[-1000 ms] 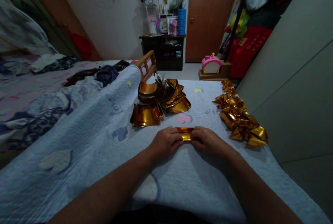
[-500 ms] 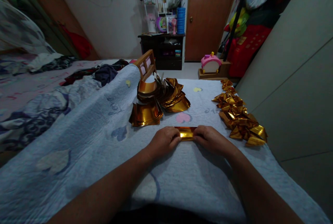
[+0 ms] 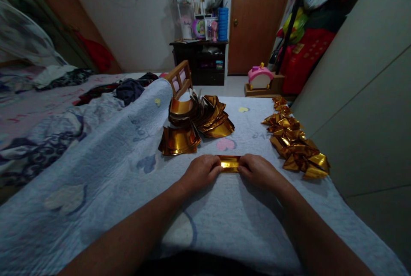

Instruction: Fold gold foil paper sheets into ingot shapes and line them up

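A narrow folded strip of shiny gold foil paper stretches between my two hands, just over the light blue quilt. My left hand is closed on its left end, fingers on top and thumb at the near edge. On the right end, my right hand pinches the same paper. Beyond my left hand lie loose stacks of curved gold foil sheets, fanned out. Along the right side is a heap of folded gold foil pieces with pointed corners. My fingertips partly cover the ends of the strip.
The heart-patterned quilt covers the surface and rises on the left. A small wooden frame stands behind the foil stacks. Rumpled clothes lie at left, a pale cabinet borders the right, and a pink toy sits beyond.
The strip's upper face catches the light a little differently, its tilt slightly altered between my fingers. Both hands keep their hold almost in place; the stacks and heap are unchanged.
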